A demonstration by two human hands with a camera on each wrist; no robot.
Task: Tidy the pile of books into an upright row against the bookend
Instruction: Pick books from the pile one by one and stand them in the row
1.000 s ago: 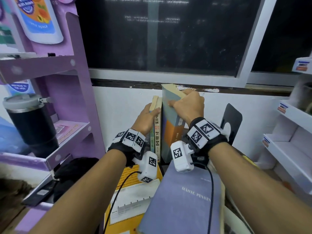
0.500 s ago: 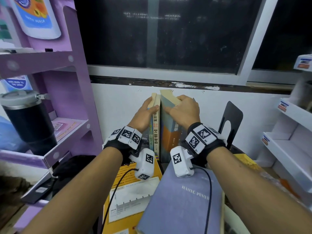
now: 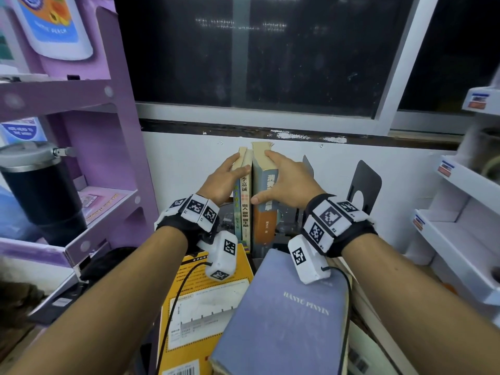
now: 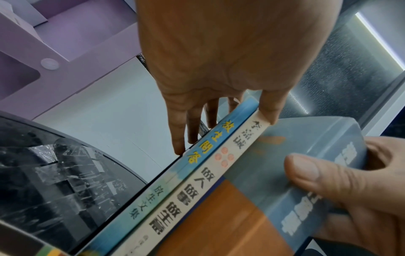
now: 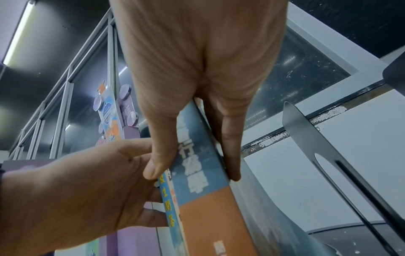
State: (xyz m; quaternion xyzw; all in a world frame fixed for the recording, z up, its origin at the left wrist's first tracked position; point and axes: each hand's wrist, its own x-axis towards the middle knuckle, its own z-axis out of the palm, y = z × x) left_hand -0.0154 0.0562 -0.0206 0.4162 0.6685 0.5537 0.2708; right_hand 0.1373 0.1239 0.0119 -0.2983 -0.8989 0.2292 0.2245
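Note:
Three books stand upright by the white wall: a thin blue book point(image 3: 237, 220), a cream-spined book point(image 3: 245, 212) and a thick blue-and-orange book point(image 3: 263, 226). My left hand point(image 3: 234, 169) pinches the two thin ones, with fingers point(image 4: 179, 147) on the blue cover and the thumb on the cream spine's top. My right hand point(image 3: 261, 177) grips the thick book point(image 5: 203, 216), thumb on its spine and fingers down its right cover. A grey bookend point(image 3: 308, 165) and a black bookend point(image 3: 364, 182) stand to the right, apart from the books. A yellow book point(image 3: 200, 301) and a purple-blue book point(image 3: 286, 315) lie flat in front.
A purple shelf unit point(image 3: 108, 158) stands close on the left, with a black tumbler point(image 3: 40, 190) on its lower shelf. White shelves point(image 3: 460, 226) line the right side. The wall and a dark window are right behind the books.
The thick book, raised and tilted a second ago, has come down beside the two thin books. My right hand has slid from its top edge down onto its spine and side.

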